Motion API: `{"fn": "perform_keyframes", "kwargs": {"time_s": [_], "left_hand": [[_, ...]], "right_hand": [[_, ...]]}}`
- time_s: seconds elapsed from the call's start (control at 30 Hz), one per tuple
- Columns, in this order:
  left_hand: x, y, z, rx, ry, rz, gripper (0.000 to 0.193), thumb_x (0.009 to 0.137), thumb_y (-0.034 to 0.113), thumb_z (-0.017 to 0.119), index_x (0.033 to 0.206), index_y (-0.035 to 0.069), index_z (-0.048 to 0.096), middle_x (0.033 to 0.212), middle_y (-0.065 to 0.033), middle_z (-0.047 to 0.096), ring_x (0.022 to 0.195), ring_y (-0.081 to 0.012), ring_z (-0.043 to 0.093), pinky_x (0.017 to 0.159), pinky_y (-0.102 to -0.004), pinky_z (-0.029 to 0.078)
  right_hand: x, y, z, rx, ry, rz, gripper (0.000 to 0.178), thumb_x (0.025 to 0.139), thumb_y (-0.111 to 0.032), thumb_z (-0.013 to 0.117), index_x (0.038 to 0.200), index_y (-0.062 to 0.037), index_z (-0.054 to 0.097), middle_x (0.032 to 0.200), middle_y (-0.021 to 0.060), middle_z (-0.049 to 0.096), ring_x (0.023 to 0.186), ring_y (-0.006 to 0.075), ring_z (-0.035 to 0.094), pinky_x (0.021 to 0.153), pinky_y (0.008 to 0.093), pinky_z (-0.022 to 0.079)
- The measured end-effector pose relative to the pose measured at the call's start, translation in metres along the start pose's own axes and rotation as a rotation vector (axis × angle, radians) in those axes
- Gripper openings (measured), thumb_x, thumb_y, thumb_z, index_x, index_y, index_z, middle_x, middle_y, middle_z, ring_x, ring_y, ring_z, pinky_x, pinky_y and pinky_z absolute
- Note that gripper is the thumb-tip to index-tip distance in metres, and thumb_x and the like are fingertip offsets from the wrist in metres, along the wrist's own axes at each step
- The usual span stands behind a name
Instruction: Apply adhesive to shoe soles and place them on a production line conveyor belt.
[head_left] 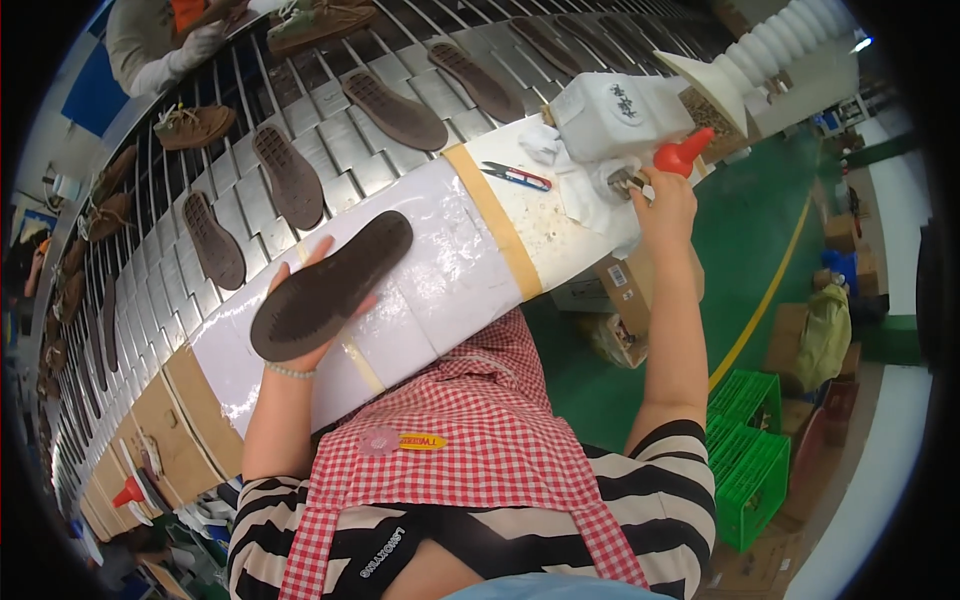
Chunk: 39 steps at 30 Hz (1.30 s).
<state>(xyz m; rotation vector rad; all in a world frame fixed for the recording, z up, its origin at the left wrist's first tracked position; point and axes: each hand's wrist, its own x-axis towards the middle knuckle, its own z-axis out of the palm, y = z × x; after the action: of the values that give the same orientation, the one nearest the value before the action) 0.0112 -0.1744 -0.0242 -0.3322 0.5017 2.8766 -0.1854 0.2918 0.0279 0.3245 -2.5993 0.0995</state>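
My left hand supports a dark brown shoe sole from beneath, its fingers and thumb showing past the edges. The sole is tilted over the white work board. At the board's right end, my right hand pinches a small greyish piece beside a crumpled white cloth. What the piece is, I cannot tell. Just behind that hand is a red nozzle. A white plastic jug stands farther back, and a pair of thread snips lies to the left of the cloth.
Several brown soles lie on the slatted metal conveyor beyond the board, with a tan shoe at left. A person's gloved hand is across it. A white hose hangs at upper right; green crates stand at right.
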Motion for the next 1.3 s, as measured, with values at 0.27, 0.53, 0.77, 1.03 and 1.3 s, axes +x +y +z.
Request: {"fn": "perform_keyframes", "kwargs": {"time_s": [0.27,0.53,0.77,1.03,1.3], "left_hand": [[-0.017,-0.017,0.000,-0.178,-0.140,-0.253,0.076,0.096,0.048,0.051,0.155,0.002,0.032,0.161,-0.0215,0.029,0.149,-0.0497,0.020,0.115,-0.0713,0.019],[0.018,-0.043,0.044,-0.269,-0.149,-0.065,0.072,0.103,0.051,0.041,0.155,0.003,0.030,0.160,-0.0195,0.031,0.149,-0.0425,0.023,0.117,-0.0710,0.017],[0.028,-0.054,0.056,-0.169,-0.231,0.017,0.054,0.108,0.027,0.041,0.159,0.020,0.026,0.155,-0.0149,0.040,0.139,-0.0396,0.043,0.110,-0.0601,0.041],[0.027,-0.058,0.054,-0.182,-0.228,0.031,0.054,0.107,0.012,0.039,0.159,0.012,0.024,0.151,-0.0145,0.042,0.133,-0.0339,0.049,0.111,-0.0441,0.046],[0.036,-0.061,0.048,-0.215,-0.208,0.013,0.048,0.107,0.014,0.045,0.153,0.009,0.036,0.142,-0.0139,0.052,0.124,-0.0310,0.057,0.105,-0.0408,0.051]], "right_hand": [[-0.008,0.035,-0.010,0.215,-0.156,0.219,0.045,0.081,-0.020,0.078,0.118,0.0039,0.068,0.100,0.0209,0.073,0.094,0.0305,0.071,0.085,0.0382,0.053],[-0.018,-0.116,-0.077,1.174,-0.054,0.127,0.045,0.084,0.004,0.070,0.128,0.0037,0.059,0.126,0.0134,0.064,0.118,0.0220,0.060,0.104,0.0347,0.044],[-0.031,-0.234,-0.105,0.957,-0.056,-0.504,0.046,0.067,0.001,0.075,0.112,-0.0062,0.070,0.105,0.0077,0.069,0.118,0.0323,0.060,0.103,0.0482,0.045],[-0.043,-0.252,-0.094,0.928,-0.066,-0.681,0.046,0.065,-0.005,0.077,0.110,-0.0089,0.071,0.104,0.0037,0.069,0.114,0.0289,0.060,0.105,0.0507,0.042],[-0.044,-0.251,-0.094,0.940,-0.114,-0.741,0.040,0.067,-0.006,0.076,0.106,-0.0088,0.072,0.105,0.0033,0.068,0.113,0.0281,0.061,0.106,0.0523,0.042]]}}
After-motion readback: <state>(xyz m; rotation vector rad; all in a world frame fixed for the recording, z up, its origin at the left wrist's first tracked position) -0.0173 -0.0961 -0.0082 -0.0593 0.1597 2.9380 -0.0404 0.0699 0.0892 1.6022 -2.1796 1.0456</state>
